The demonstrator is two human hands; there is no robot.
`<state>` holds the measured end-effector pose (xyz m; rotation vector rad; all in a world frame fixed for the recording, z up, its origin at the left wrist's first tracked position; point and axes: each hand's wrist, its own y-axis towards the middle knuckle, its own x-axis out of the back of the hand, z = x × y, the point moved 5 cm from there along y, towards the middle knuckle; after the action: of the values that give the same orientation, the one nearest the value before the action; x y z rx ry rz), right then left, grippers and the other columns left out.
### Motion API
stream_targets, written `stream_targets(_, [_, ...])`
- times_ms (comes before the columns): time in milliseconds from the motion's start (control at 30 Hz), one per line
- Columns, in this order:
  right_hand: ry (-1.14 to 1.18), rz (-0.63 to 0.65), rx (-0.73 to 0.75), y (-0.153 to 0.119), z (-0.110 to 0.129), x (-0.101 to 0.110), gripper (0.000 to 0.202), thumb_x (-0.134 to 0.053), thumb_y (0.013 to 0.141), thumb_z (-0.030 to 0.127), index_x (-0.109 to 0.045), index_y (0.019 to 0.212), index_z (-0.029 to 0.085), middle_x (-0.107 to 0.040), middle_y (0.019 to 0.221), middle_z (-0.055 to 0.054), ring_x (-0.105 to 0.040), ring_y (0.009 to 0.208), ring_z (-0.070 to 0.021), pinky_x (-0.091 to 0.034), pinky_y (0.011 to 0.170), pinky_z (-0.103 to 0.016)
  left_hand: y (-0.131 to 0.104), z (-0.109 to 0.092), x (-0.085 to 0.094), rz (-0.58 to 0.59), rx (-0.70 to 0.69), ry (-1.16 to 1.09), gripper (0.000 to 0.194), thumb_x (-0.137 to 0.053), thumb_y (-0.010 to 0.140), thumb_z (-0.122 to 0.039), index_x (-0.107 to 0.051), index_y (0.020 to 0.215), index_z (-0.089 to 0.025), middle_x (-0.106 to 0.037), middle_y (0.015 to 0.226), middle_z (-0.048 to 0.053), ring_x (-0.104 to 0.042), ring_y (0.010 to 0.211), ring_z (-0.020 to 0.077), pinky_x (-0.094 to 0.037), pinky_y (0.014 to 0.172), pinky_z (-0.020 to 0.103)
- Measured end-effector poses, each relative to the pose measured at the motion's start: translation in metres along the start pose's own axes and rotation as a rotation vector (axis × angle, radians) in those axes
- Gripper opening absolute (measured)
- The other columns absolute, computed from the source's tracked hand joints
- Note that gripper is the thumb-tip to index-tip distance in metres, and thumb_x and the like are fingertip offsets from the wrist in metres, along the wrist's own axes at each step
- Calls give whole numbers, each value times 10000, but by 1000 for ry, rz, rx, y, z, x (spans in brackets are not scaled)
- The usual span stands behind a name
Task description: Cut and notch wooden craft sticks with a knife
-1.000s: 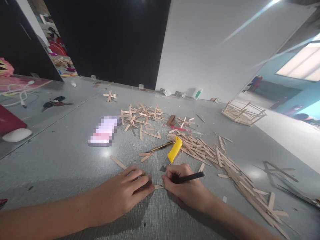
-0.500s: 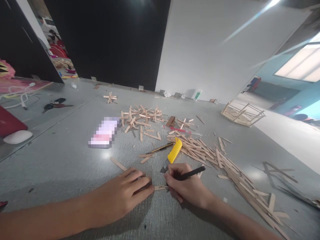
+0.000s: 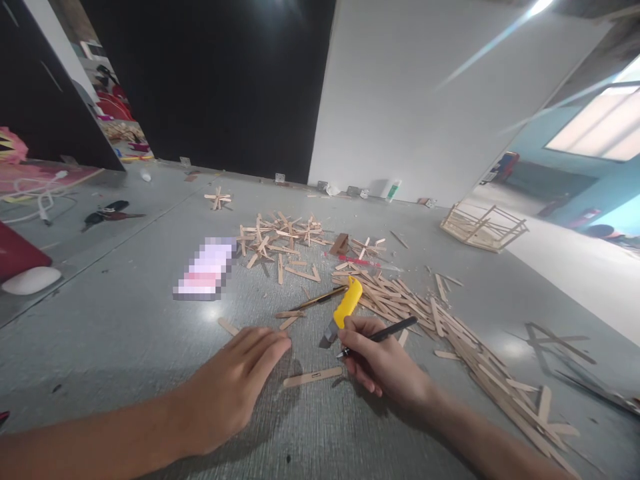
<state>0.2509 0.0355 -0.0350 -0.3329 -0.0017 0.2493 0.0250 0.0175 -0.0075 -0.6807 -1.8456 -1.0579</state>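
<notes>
A flat wooden stick (image 3: 313,377) with a small slot near its middle lies on the grey table between my hands. My left hand (image 3: 243,377) is up and to the left of it, palm down, fingers close together, and whatever is under them is hidden. Between the thumb and fingers of my right hand (image 3: 367,357) is a slim black craft knife (image 3: 393,329), its tip pointing left just above the stick's right end. A yellow-handled cutter (image 3: 347,302) lies just beyond my right hand, beside a black and gold pen-like tool (image 3: 320,299).
A long pile of wooden sticks (image 3: 465,347) runs down the right. Star-shaped stick pieces (image 3: 283,233) lie further back, near a phone (image 3: 206,268) with a blurred screen. A stick frame (image 3: 484,229) stands at back right; a white mouse (image 3: 31,281) is at left.
My left hand has come off the slotted stick and moved up and left. My right hand has shifted slightly right, lifting the knife off the stick, which now shows whole.
</notes>
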Motion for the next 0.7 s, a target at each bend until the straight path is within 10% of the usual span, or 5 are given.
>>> stream_targets(400, [55,22,3,0,1,-1,408,-663,900,519,-496,700,204,-593,529,47,-384,305,-35,-259,268,-132,6,0,2,65,9,37,533,-395,853,48,-519,1342,-126,-633,1220,132,-566,1125,286,-524,952,460])
stream_targets(700, [32,42,22,2,-1,0,421,-663,901,537,-478,715,209,-593,535,48,-387,304,-34,-266,275,-139,7,-14,0,147,-273,-37,451,-458,908,-12,-584,1327,-120,-663,1287,115,-568,1088,260,-479,1014,417])
